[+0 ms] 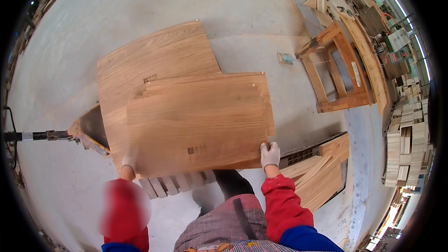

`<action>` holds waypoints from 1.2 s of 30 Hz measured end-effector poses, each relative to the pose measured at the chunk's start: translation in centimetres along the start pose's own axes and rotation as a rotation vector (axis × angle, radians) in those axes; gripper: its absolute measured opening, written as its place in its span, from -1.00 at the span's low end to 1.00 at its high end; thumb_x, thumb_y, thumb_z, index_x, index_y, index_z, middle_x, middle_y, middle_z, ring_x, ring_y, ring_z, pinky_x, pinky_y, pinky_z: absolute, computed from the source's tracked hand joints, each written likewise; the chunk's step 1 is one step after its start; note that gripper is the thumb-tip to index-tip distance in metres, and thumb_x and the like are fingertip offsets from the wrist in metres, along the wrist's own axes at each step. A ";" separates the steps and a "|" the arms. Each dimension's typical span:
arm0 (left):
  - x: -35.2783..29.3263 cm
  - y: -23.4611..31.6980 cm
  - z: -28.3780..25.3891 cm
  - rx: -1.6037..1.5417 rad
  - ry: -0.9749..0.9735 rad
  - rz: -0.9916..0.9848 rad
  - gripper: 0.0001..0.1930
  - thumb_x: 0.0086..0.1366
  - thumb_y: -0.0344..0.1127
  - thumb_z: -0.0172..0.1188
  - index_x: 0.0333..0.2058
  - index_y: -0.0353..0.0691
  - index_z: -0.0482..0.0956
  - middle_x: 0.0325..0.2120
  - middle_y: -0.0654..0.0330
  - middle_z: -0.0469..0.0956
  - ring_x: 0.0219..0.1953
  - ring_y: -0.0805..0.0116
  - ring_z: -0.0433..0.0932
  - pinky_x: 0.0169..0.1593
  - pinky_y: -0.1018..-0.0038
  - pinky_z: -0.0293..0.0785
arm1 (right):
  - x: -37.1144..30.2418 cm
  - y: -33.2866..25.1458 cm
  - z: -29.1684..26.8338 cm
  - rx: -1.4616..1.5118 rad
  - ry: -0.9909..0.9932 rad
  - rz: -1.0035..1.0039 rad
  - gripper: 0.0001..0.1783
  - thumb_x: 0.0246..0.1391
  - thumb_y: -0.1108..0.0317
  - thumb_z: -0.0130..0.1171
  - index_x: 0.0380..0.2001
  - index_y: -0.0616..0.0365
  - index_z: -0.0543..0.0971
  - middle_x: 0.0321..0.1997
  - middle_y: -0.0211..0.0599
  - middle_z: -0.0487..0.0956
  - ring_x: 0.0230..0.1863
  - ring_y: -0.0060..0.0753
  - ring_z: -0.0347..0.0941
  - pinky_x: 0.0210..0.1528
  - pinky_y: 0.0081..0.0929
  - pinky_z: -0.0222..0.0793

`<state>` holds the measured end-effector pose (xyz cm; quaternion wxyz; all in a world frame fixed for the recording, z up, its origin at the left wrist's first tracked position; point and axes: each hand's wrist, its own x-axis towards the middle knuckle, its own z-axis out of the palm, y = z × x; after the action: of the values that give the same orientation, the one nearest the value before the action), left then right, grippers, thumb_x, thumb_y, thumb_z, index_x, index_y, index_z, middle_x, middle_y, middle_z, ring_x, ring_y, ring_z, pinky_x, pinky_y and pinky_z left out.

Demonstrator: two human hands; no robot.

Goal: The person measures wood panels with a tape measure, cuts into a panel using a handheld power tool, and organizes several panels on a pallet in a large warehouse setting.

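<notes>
A wide brown wooden panel (200, 121) lies in front of me, on top of other panels. My right hand (270, 154), in a pale glove, is closed on its near right corner, with the thumb on the upper face. At the near left corner my left hand (129, 162), gloved too, grips the panel's edge; blur softens its fingers. Beneath and beyond, a second wooden panel (158, 49) sits askew, reaching farther to the left and away from me. A small dark printed mark shows on each of these panels.
Left of the panels is a pallet jack (87, 130) with a black handle. Pale wooden slats (161, 187) stick out under the near edge. To my right stands a crate of boards (322, 177); farther off are a wooden frame stand (343, 72) and stacked timber (406, 144).
</notes>
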<state>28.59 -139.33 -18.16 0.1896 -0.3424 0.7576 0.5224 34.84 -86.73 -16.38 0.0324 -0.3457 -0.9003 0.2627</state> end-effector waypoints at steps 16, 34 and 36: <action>-4.7 -5.3 -2.8 -0.521 -0.101 -0.304 -0.46 0.19 -0.07 0.15 0.09 -0.16 0.25 -0.05 0.18 0.39 -0.04 0.25 0.37 0.00 0.33 0.34 | 0.4 -1.7 -1.2 -0.094 -0.161 -0.227 -0.38 0.02 -0.13 0.03 -0.21 0.32 0.45 -0.22 0.18 0.47 -0.15 0.15 0.38 -0.08 -0.11 0.28; -10.4 -6.2 -3.5 -0.412 0.132 -0.193 -0.38 0.18 -0.02 0.15 0.12 -0.21 0.23 -0.01 0.20 0.38 0.01 0.30 0.34 0.10 0.40 0.24 | 3.4 -3.3 -0.5 0.202 -0.641 0.051 -0.40 0.05 -0.12 0.08 -0.24 0.31 0.51 -0.32 -0.06 0.58 -0.27 -0.24 0.48 -0.15 -0.44 0.32; -10.3 -6.1 -3.7 -0.433 0.183 -0.027 -0.38 0.17 -0.01 0.17 0.10 -0.25 0.24 -0.03 0.18 0.40 -0.02 0.31 0.35 0.07 0.42 0.26 | 3.1 -4.0 -1.0 0.452 -0.608 0.048 -0.46 0.03 -0.05 0.15 -0.22 0.28 0.51 -0.36 -0.21 0.57 -0.31 -0.44 0.44 -0.19 -0.55 0.31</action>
<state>40.36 -140.76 -14.21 0.0490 -0.4310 0.6374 0.6368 30.32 -86.77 -13.89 -0.1668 -0.2570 -0.7799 0.5458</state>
